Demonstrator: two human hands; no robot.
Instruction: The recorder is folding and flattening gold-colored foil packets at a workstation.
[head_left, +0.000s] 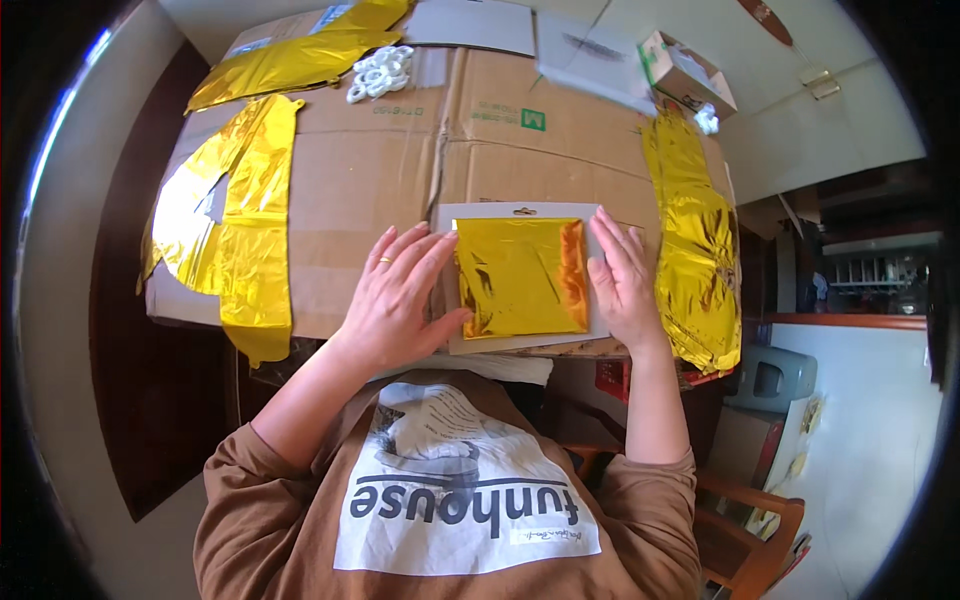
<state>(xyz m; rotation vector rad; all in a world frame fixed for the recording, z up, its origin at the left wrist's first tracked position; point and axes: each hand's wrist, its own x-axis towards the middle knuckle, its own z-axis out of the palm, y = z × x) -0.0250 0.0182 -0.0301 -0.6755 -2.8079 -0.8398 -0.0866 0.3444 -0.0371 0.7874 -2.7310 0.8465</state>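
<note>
A gold foil balloon folded into a square (520, 278) lies on a white backing card (480, 212) with a hang hole at its far edge. The card rests near the front edge of the cardboard surface. My left hand (400, 285) lies on the left side of the card, fingers stretched out and thumb on the foil's lower left corner. Along the card's right edge stands my right hand (625, 285), fingers extended, thumb beside the foil. Neither hand grips anything.
Flat gold foil balloons lie on the left (255, 220), at the far left (300, 70) and at the right (695, 250). White rings (380, 75) sit in a pile at the back. A small open box (688, 72) stands at the far right. A wooden chair (750, 530) is at lower right.
</note>
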